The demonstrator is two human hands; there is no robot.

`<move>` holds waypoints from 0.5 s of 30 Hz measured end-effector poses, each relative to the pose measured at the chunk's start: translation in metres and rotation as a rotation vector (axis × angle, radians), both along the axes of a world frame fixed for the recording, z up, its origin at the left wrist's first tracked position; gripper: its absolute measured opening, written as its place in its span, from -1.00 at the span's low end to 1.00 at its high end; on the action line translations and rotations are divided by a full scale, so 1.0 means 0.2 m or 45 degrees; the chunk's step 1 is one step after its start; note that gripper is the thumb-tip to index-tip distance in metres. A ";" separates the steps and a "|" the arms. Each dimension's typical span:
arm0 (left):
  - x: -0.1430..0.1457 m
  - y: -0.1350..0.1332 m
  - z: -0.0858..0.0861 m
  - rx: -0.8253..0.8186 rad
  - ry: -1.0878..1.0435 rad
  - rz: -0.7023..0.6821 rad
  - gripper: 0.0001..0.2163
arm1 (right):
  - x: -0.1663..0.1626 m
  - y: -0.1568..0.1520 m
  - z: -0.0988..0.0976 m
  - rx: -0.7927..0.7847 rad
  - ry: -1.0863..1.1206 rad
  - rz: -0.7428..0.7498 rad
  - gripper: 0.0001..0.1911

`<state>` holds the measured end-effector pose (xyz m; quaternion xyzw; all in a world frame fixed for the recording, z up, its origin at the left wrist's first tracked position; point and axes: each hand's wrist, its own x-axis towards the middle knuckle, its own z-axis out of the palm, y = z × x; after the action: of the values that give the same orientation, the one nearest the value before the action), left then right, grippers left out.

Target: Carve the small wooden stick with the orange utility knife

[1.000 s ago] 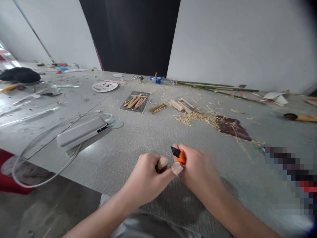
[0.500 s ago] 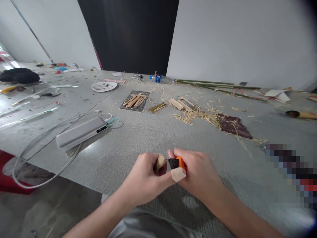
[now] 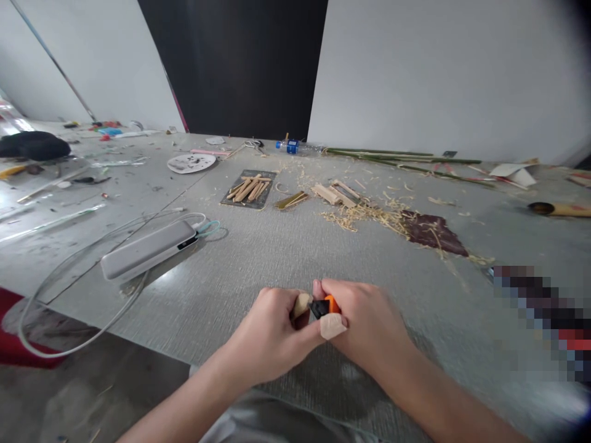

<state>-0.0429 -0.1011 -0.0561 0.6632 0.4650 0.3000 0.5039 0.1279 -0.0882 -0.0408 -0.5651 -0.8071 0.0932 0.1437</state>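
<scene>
Clamps a pale stick (image 3: 301, 303) in the left hand (image 3: 270, 335), fingers curled tight around it, only the cut tan end poking out on top. Pinches an orange knife (image 3: 329, 304) in the right hand (image 3: 369, 323) (thumb wrapped in a beige plaster (image 3: 332, 326)), short black blade laid against the stick's end. Holds both low over the near edge of the grey table (image 3: 277, 246), hands touching. Shows a power bank (image 3: 148, 249) at ten o'clock, shavings (image 3: 364, 215) at one, more sticks on a dark mat (image 3: 231, 198) at twelve.
</scene>
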 end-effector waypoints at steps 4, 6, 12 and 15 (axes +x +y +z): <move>0.01 0.01 0.02 -0.028 -0.063 0.018 -0.45 | -0.01 -0.01 -0.03 0.058 -0.083 -0.111 -0.60; 0.01 0.01 0.03 -0.042 -0.144 0.015 -0.45 | -0.02 -0.01 -0.04 0.099 -0.109 -0.130 -0.59; 0.09 -0.03 0.01 -0.099 -0.168 0.016 -0.48 | 0.00 0.04 -0.03 0.040 -0.100 -0.324 -0.67; 0.13 -0.05 0.02 -0.179 -0.236 -0.088 -0.48 | 0.03 0.07 0.00 0.215 -0.097 -0.512 -0.63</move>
<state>-0.0164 -0.1111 -0.0528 0.6113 0.4133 0.3092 0.5999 0.1345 -0.0734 -0.0407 -0.7038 -0.6879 -0.0266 0.1756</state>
